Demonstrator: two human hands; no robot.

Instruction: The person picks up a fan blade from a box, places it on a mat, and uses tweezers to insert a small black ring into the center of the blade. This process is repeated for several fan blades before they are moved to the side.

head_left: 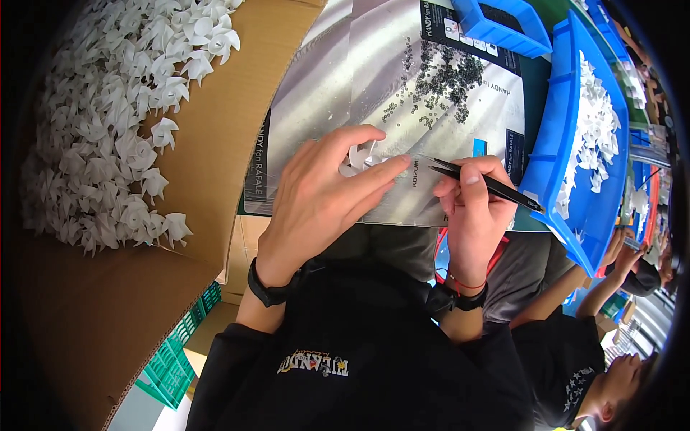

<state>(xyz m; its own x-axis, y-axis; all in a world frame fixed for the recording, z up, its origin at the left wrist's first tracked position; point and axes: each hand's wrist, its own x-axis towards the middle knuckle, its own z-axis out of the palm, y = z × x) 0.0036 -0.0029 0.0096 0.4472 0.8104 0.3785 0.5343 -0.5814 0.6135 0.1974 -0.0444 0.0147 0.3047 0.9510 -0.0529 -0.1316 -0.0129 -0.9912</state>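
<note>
My left hand is closed around a small white plastic fan blade piece, partly hidden behind the fingers. My right hand grips a pair of black tweezers whose tips point left, close to my left fingertips. Whether the tips hold anything is too small to tell. Beyond both hands, many tiny dark rings lie scattered on a silvery printed cardboard sheet that covers the tabletop.
To the left, an open cardboard box holds a heap of white fan blade pieces. A blue bin with more white pieces stands at right, a smaller blue tray behind. Another person sits at right; a green crate is lower left.
</note>
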